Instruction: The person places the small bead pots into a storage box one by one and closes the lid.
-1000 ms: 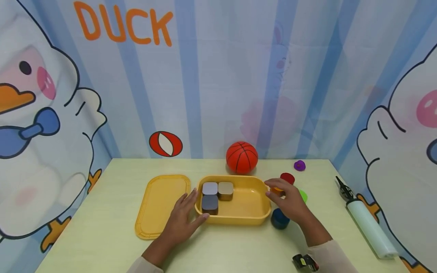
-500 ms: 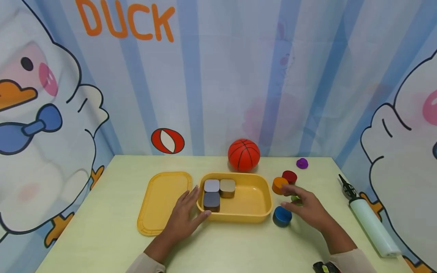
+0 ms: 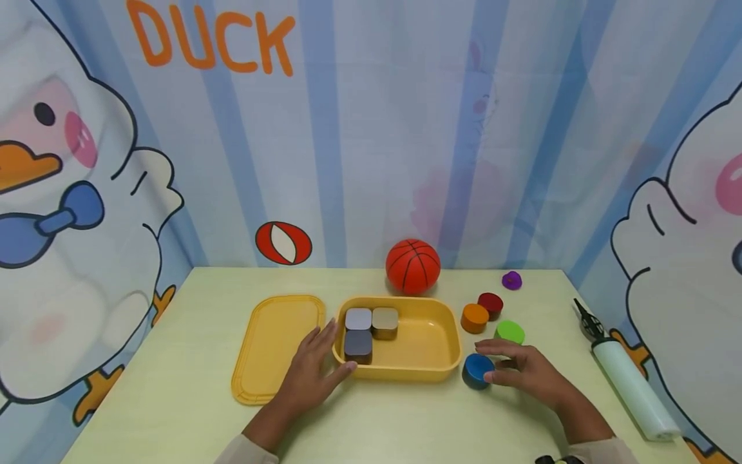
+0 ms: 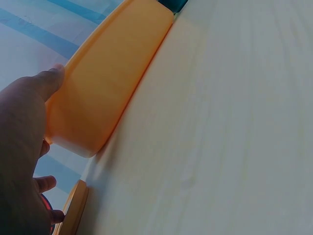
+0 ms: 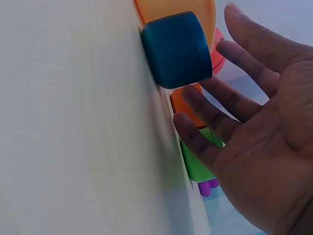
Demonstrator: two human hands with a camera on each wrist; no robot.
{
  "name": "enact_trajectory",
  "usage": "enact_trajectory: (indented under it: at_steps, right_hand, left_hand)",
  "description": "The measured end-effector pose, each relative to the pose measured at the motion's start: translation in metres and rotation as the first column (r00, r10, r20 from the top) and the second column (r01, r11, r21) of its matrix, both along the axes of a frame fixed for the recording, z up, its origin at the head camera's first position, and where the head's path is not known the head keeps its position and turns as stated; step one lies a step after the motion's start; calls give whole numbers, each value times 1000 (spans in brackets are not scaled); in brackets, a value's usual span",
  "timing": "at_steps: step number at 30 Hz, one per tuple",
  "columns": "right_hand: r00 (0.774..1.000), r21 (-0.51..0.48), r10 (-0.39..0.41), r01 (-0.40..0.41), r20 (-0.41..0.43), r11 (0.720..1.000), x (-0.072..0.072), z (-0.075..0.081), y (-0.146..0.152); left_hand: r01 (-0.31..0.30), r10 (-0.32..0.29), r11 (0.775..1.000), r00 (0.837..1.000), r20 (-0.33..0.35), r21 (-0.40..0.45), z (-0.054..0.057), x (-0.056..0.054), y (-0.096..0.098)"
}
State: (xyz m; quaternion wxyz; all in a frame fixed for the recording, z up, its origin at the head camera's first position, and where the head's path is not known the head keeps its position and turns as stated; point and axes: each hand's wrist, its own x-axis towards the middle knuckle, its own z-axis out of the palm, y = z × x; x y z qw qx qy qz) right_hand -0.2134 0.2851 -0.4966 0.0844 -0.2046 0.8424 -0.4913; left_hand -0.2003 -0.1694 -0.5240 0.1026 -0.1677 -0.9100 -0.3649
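Note:
A yellow rectangular box (image 3: 400,374) stands mid-table with three small square-topped pieces in its left part: lilac (image 3: 358,318), tan (image 3: 385,320) and slate grey (image 3: 358,345). My left hand (image 3: 313,374) rests at the box's near-left corner; its thumb (image 4: 51,81) touches the rim in the left wrist view. Right of the box is a blue round container (image 3: 476,372), upright on the table. My right hand (image 3: 524,370) hovers beside it with thumb and fingers spread. In the right wrist view the blue container (image 5: 176,51) lies in front of loosely extended fingers.
Orange (image 3: 475,318), dark red (image 3: 490,306) and green (image 3: 510,332) round containers stand behind the blue one. A yellow lid (image 3: 272,354) lies left of the box. A red ball (image 3: 413,267), purple piece (image 3: 512,280) and pale hand pump (image 3: 634,390) are farther out.
My right hand has come away from the box's right end, swung right, then down toward the blue container. My left hand has stayed at the box corner. The containers have not moved.

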Motion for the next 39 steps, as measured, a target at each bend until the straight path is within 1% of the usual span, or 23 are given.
enact_trajectory:
  at_steps: [3,7,11,14,19,22,29,34,39]
  right_hand:
    - [1000,11,23,-23,13,1000,-1,-3,2]
    - [999,10,21,-21,25,1000,-3,-10,5]
    - [999,0,36,-36,-9,999,-4,-16,8]
    - [999,12,21,-21,-27,1000,-5,-19,10]
    - [1000,15,2,-2,7,1000,-6,-21,10]
    - [1000,11,-2,2,1,1000,-5,-23,10]
    - [997,21,-74,74,-38,997,-4,-23,8]
    - [993,3,-92,93,-76,996,-3,-19,7]
    - [988,-24,-145,144,-50,989,-1,-16,8]
  left_hand:
    - [1,-1,1000,1000,-2,6,0,0,0]
    - [2,-2,1000,1000,-7,8,0,0,0]
    - [1,-1,1000,1000,-2,12,0,0,1]
    - [1,-1,1000,1000,-4,13,0,-1,1]
    - [3,-3,1000,1000,-4,14,-1,-1,1]
    - [4,-4,1000,1000,4,22,-1,0,0]
    - [1,-1,1000,1000,-5,16,-3,-1,-1]
    - [1,-1,1000,1000,-4,11,-4,-1,-1]
    - [4,-4,1000,1000,2,13,-4,-1,-1]
